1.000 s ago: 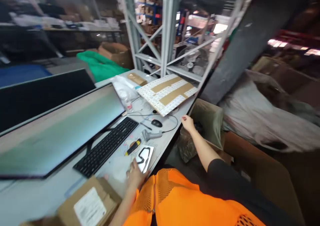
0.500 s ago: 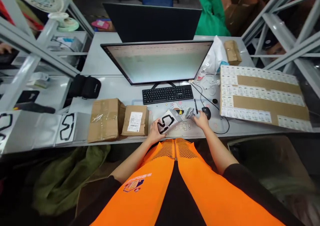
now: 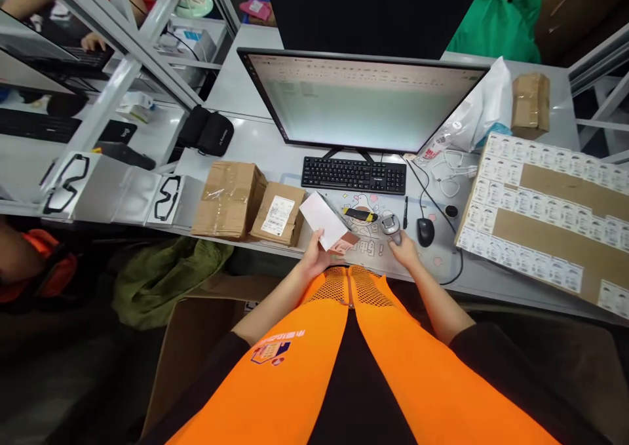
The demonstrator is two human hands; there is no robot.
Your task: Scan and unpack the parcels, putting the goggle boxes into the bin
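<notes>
A white box (image 3: 322, 215) with a reddish printed end is tilted above the desk's front edge, and my left hand (image 3: 316, 255) is closed around its near lower side. My right hand (image 3: 405, 250) grips the handle of a grey barcode scanner (image 3: 390, 223), whose head points away from me. Between the box and the scanner lies a yellow and black utility knife (image 3: 361, 215) on the printed desk mat (image 3: 366, 247). A black pen (image 3: 405, 213) and a black mouse (image 3: 425, 232) lie just right of the scanner.
Two cardboard boxes (image 3: 228, 199) stand left of the mat, with white goggle-printed boxes (image 3: 167, 199) farther left. Behind the mat are a keyboard (image 3: 354, 175) and monitor (image 3: 363, 104). A label-covered cardboard sheet (image 3: 550, 235) lies right. Another person's hand (image 3: 93, 41) shows far left.
The white box has turned in my left hand, so its goggle-printed face no longer shows. The scanner, blurred before, is now plainly visible in my right hand. The camera view has shifted.
</notes>
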